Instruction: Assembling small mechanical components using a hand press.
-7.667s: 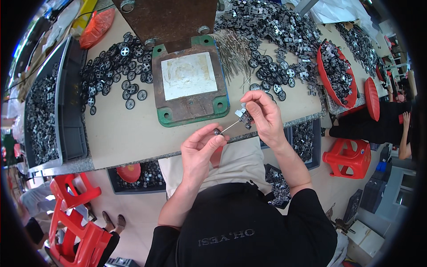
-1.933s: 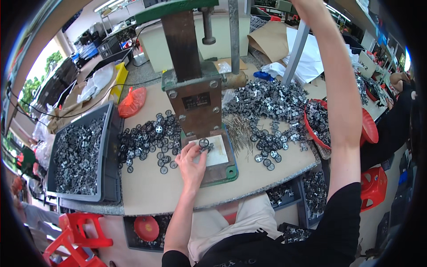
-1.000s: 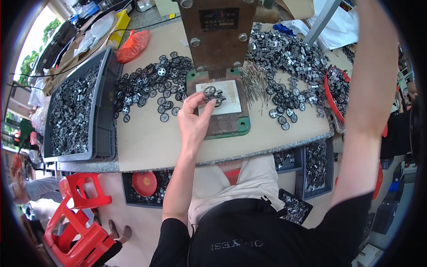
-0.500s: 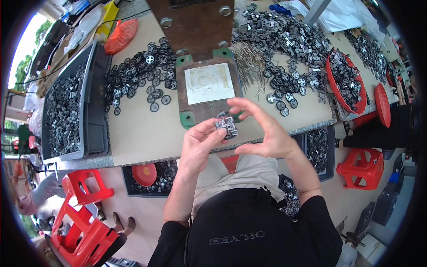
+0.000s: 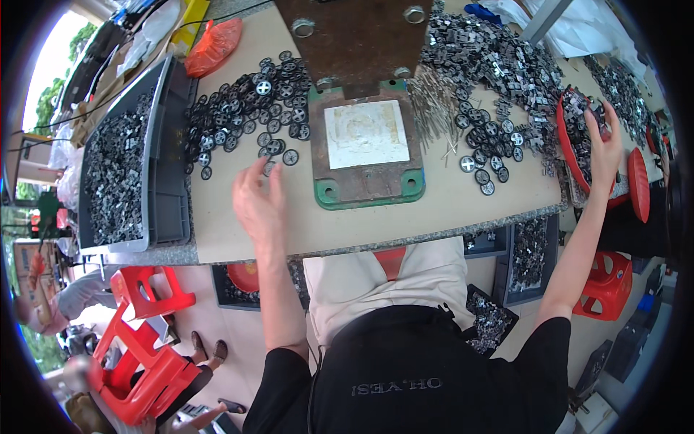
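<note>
My left hand (image 5: 258, 206) is over the table, just in front of the pile of small black wheels (image 5: 271, 114). Its thumb and fingers are apart, and a single wheel (image 5: 269, 169) lies right at the fingertips. Far to the right, my right hand (image 5: 604, 150) reaches over the red basin (image 5: 571, 153), which is heaped with small grey and black parts. Thumb and fingers are spread there; grey pieces show between them, but I see no grip on any. Between my hands stands a press with a white pad (image 5: 366, 134) on its green-cornered base plate (image 5: 369, 194).
Thin metal pins (image 5: 436, 108) lie right of the press, beside another group of wheels (image 5: 491, 141). Behind them spreads a large heap of grey parts (image 5: 499, 61). A grey crate (image 5: 168, 155) of parts stands at left. Red stools (image 5: 148, 289) stand on the floor.
The small grey assembly has left my left hand, which moved left to the wheels. My right hand swung from in front of the press to the red basin. The view shifted slightly.
</note>
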Tool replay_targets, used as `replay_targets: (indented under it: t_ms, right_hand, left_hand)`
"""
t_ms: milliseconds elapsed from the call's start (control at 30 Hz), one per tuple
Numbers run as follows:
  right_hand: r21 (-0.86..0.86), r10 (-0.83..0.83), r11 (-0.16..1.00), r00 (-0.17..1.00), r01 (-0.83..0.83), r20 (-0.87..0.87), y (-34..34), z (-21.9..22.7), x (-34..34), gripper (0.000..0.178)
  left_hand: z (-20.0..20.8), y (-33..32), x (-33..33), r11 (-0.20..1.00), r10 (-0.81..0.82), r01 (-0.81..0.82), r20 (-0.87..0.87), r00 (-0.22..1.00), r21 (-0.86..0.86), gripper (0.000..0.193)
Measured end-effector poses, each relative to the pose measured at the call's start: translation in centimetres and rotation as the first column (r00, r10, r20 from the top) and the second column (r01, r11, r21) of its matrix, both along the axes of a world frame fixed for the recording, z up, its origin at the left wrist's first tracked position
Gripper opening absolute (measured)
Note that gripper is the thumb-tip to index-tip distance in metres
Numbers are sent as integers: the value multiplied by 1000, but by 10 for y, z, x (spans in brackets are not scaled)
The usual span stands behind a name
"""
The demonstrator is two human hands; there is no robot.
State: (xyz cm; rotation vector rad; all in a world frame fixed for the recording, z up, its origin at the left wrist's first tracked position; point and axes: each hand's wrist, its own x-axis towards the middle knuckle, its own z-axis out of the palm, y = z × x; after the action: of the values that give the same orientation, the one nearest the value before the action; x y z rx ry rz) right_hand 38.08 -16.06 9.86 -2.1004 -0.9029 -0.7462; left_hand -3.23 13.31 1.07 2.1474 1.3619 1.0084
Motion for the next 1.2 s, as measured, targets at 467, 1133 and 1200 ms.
replay_targets:
  t_ms: [467,1133,1200]
  right_hand:
    - [-317,577,633,703,-706,-415,110,-65,-123,12]
    - [205,661,628,377,-750,-649,98,-50,-209,12]
    - [350,660,603,201,-717,-724,95,-55,-231,11]
  left_hand:
    - [-17,7,-10,976,52,-8,199,979,-218,22]
    - [-6,-101,8,98,244,830,822,514,-548,36]
    - [-6,-104,12,114,231,836,832,504,-537,36]
